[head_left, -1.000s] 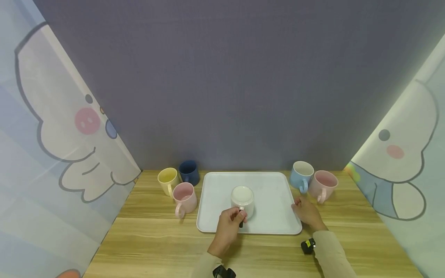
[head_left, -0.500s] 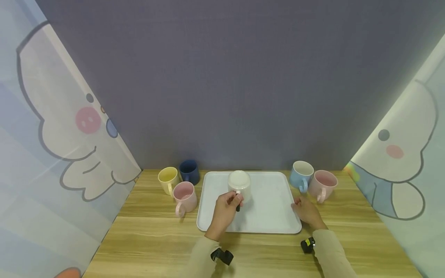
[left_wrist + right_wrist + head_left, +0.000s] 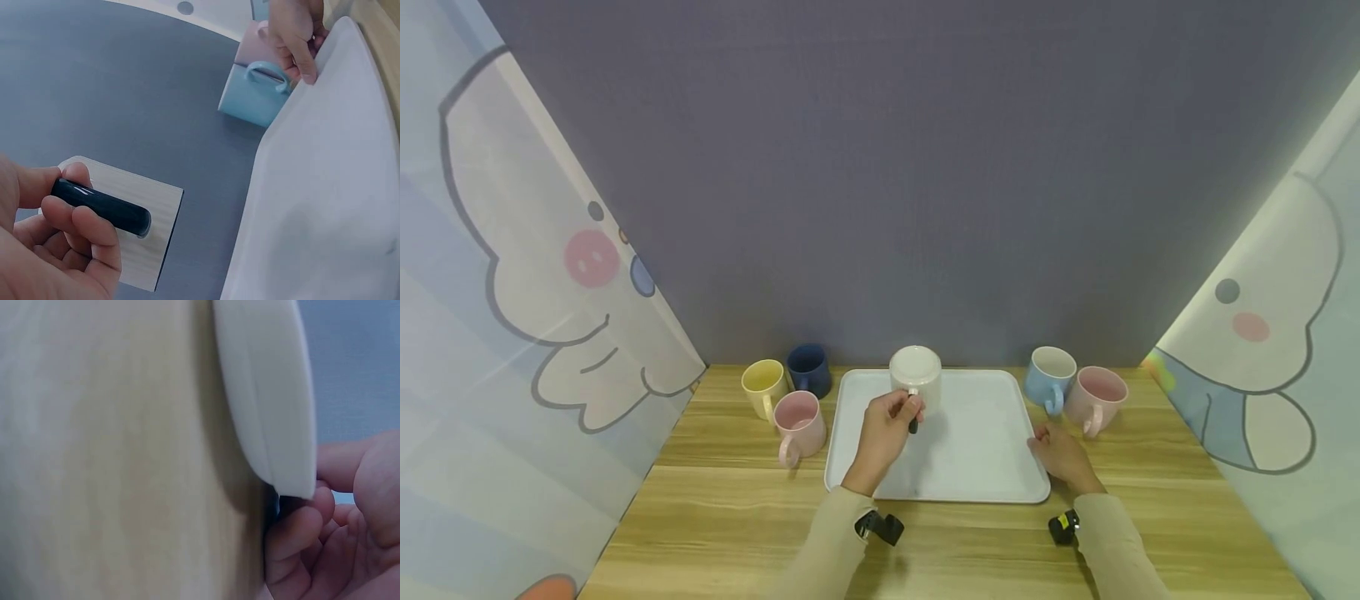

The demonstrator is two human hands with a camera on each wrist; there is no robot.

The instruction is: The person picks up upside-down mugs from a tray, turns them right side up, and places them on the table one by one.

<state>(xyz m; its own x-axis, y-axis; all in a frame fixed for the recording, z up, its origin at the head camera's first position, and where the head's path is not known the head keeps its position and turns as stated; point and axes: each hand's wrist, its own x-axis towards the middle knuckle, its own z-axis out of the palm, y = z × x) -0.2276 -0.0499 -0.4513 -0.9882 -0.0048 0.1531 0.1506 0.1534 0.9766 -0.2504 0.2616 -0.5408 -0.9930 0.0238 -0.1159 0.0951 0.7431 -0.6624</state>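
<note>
My left hand (image 3: 886, 433) pinches the black handle (image 3: 103, 206) of a white mug (image 3: 916, 377) between thumb and fingers. The mug is upside down, its flat base facing up and its dark-edged rim down. It hangs over the back part of a white rectangular tray (image 3: 970, 458), and the left wrist view shows a gap between them. My right hand (image 3: 1063, 457) grips the tray's right edge, thumb on top and curled fingers below, as the right wrist view (image 3: 294, 425) of the tray edge partly shows.
Left of the tray stand a yellow mug (image 3: 764, 385), a dark blue mug (image 3: 809, 373) and a pink mug (image 3: 801, 429). To the right are a light blue mug (image 3: 1045, 385) and another pink mug (image 3: 1093, 404). A grey panel (image 3: 880, 208) rises behind the wooden table (image 3: 715, 517).
My left hand has moved the inverted white mug from the tray's middle toward its back edge and up, slightly leftward. My right hand has stayed at the tray's right edge.
</note>
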